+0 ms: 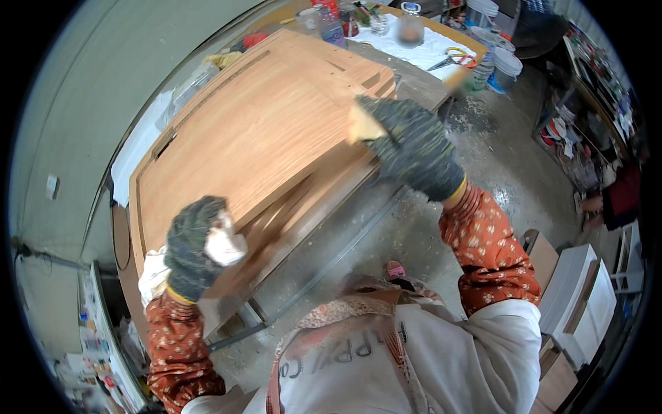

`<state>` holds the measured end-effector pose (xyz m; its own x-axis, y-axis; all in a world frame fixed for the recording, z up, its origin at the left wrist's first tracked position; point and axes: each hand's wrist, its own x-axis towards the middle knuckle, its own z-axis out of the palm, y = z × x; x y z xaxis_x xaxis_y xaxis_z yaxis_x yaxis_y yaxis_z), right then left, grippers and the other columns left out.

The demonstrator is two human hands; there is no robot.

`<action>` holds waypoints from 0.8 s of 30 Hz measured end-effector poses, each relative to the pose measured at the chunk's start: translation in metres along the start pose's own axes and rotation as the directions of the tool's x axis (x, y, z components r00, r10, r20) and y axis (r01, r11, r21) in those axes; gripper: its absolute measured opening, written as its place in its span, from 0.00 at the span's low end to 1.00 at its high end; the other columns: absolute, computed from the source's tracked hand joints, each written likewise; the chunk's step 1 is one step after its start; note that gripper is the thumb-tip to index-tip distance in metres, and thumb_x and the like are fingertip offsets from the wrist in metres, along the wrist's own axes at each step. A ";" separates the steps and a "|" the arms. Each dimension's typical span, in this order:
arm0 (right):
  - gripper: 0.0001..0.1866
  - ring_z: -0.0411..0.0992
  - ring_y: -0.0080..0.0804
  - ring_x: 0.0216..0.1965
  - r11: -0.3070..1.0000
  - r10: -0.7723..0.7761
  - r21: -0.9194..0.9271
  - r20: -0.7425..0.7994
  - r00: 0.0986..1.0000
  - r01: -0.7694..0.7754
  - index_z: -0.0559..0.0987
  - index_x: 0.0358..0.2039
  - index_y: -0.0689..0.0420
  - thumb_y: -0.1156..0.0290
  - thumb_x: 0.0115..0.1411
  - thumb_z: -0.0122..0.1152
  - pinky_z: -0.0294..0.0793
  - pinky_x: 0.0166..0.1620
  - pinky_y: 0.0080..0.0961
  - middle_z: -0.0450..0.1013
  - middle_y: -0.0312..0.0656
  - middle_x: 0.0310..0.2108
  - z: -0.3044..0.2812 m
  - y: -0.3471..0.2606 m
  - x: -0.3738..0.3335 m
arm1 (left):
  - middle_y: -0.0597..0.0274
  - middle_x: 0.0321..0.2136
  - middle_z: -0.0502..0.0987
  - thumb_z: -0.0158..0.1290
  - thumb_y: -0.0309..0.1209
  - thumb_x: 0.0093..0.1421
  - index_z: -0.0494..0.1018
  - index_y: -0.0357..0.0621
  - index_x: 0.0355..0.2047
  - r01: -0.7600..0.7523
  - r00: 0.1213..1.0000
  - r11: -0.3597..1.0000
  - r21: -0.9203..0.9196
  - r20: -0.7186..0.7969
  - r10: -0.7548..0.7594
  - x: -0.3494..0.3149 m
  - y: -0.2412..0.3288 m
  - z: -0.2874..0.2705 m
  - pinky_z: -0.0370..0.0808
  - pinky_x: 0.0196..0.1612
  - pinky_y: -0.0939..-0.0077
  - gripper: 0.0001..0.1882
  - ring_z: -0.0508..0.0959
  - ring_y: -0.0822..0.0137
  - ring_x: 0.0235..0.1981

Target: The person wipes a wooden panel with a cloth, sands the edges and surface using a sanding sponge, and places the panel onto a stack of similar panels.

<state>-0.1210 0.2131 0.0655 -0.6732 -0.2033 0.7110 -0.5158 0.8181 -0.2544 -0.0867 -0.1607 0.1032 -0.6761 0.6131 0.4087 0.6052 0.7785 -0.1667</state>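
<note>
A light wood panel (262, 117) with grooves along its far and left edges lies slanted on the bench, on top of other wooden panels (289, 207). At its near left corner my left hand (193, 241), in a dark grey knit glove, is closed on a crumpled white cloth (225, 241). My right hand (417, 145), gloved alike, is slightly blurred near the panel's right end. Its fingers close around a pale yellow sponge-like piece (364, 124). Whether that piece touches the wood I cannot tell.
Beyond the panel, the bench carries a white sheet (441, 43), scissors (452, 61), a glass jar (409, 27) and a plastic bottle (329, 27). White buckets (507, 65) stand at the far right. Stacked white boards (572, 297) are at my right, and a wall (76, 117) at my left.
</note>
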 end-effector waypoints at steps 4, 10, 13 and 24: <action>0.22 0.73 0.44 0.37 0.976 0.211 -0.025 -0.103 0.972 -0.215 0.76 0.46 0.59 0.58 0.55 0.58 0.71 0.43 0.39 0.75 0.49 0.36 -0.014 0.058 -0.010 | 0.53 0.40 0.76 0.60 0.33 0.40 0.74 0.43 0.42 -0.034 0.997 0.995 -0.097 -0.076 0.027 0.046 0.030 0.015 0.72 0.45 0.62 0.25 0.76 0.53 0.39; 0.26 0.73 0.40 0.45 0.971 -0.023 0.237 0.013 1.000 0.019 0.74 0.50 0.59 0.62 0.51 0.65 0.70 0.49 0.34 0.74 0.48 0.43 -0.014 0.061 0.015 | 0.54 0.46 0.73 0.62 0.38 0.43 0.69 0.47 0.51 -0.013 1.000 0.993 -0.115 -0.002 0.012 0.112 0.082 0.025 0.69 0.49 0.60 0.32 0.73 0.53 0.46; 0.26 0.73 0.40 0.45 0.988 -0.014 0.155 0.094 0.996 -0.001 0.74 0.49 0.59 0.64 0.51 0.67 0.71 0.49 0.34 0.74 0.47 0.44 -0.016 0.110 0.026 | 0.54 0.47 0.72 0.61 0.41 0.43 0.68 0.49 0.52 0.053 0.998 0.996 -0.076 0.049 -0.049 0.147 0.109 0.036 0.65 0.50 0.59 0.34 0.71 0.52 0.47; 0.26 0.72 0.39 0.43 0.578 -0.674 0.635 0.016 0.739 0.513 0.73 0.51 0.58 0.64 0.52 0.63 0.71 0.48 0.33 0.74 0.47 0.42 0.023 0.090 0.076 | 0.53 0.44 0.73 0.53 0.37 0.45 0.72 0.49 0.44 0.033 0.998 0.984 0.175 0.049 -0.043 0.130 0.138 0.029 0.69 0.46 0.59 0.23 0.74 0.53 0.44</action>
<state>-0.2306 0.2591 0.0813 -0.1585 -0.7102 0.6860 -0.9797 0.0268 -0.1985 -0.1036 0.0304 0.1072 -0.7213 0.5852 0.3706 0.4994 0.8101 -0.3072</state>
